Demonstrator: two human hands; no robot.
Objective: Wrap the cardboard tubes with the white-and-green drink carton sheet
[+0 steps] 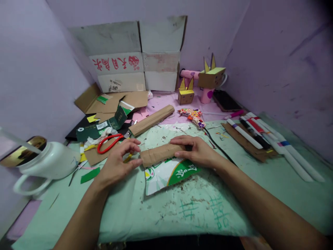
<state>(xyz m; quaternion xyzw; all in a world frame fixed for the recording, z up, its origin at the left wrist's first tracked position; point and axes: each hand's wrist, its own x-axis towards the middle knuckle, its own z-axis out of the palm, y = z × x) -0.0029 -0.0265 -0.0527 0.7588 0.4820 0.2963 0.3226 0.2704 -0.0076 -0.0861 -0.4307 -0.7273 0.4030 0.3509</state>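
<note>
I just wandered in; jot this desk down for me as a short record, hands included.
Workpiece: brown cardboard roll over green-and-white printed sheet
Left hand: open, thumb at the roll's left end
Right hand: holding the roll's right end
Tools: red-handled scissors, patterned tool with dark cord
Figures: smaller box head, larger box head, both yellow-eared
Right side: markers on cardboard
Back: upright white carton

- 11 o'clock: a flattened white carton (pixel 162 41) with red printing (pixel 114 63), upright against the lilac wall (pixel 221 17).
- 1 o'clock: a small cardboard animal head (pixel 185 98) with yellow ears.
- Between 1 and 2 o'clock: a larger eared cardboard head (pixel 211 79) on a pink column (pixel 207 96).
- 2 o'clock: a dark-screened smartphone (pixel 227 100).
- 3 o'clock: marker pens (pixel 246 134), some lying on torn brown cardboard (pixel 235 140).
- Between 8 and 9 o'clock: a white mug (pixel 56 161) with a straw (pixel 20 140).
</note>
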